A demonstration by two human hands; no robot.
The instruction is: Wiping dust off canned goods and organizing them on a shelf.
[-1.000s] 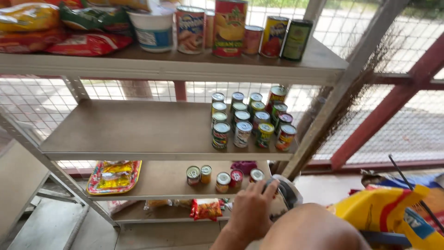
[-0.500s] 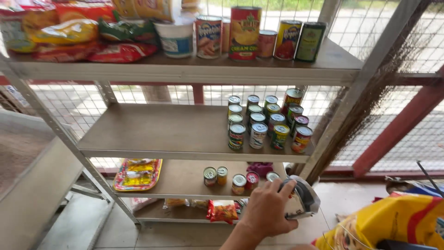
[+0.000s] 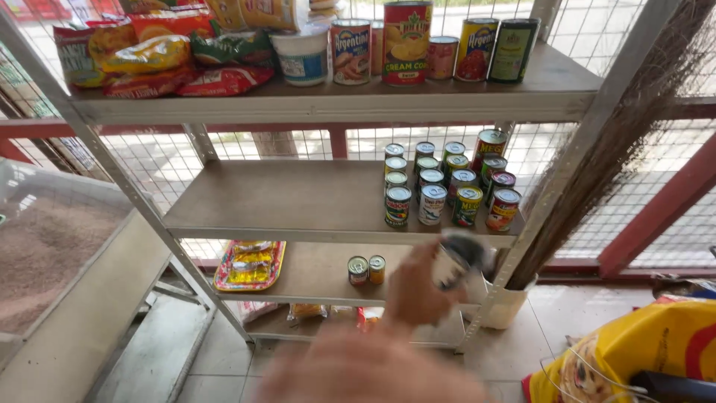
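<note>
Right hand [image 3: 418, 287] gripping a blurred tin can [image 3: 456, 261], fingers wrapped around it, raised in front of the lower shelf [image 3: 313, 272], just below the middle shelf's edge. Sitting near on that lower shelf: two small cans [image 3: 367, 269]. Standing above: rows of cans [image 3: 447, 183]. Left hand out of view.

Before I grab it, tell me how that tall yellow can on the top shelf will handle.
The tall yellow can is probably rigid and fairly heavy, being metal. Its height may make it tippy if pushed near the top. On its side, the round body would likely roll.
</note>
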